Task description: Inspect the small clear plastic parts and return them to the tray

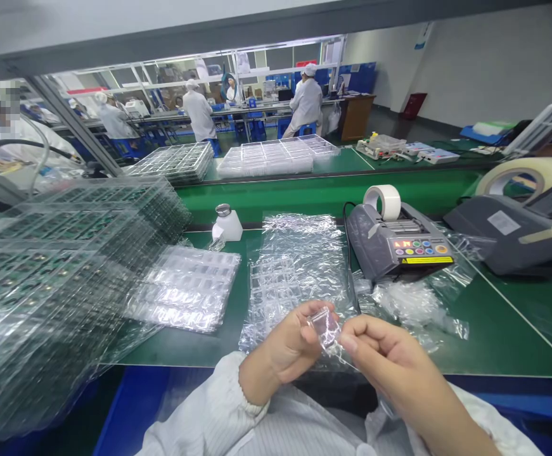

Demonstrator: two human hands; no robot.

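Close to my body, above the front edge of the bench, my left hand [295, 339] grips a small flat square piece [326, 326] in shiny clear plastic film. Its exact kind I cannot make out. Thumb and fingers of my right hand [380, 348] pinch the lower right edge of the same film. Just beyond both hands lies a large clear plastic bag [318, 247]. On its left part rests a clear compartment tray [276, 282]. Further left is a clear tray wrapped in film [190, 285], showing rows of pale squares.
Tall stacks of clear trays with green boards [66, 253] fill the left. A white dispenser bottle [228, 223] stands at the back. To the right are a tape dispenser [399, 237], a second tape machine [518, 228] and crumpled film [413, 304]. People in white work at benches beyond.
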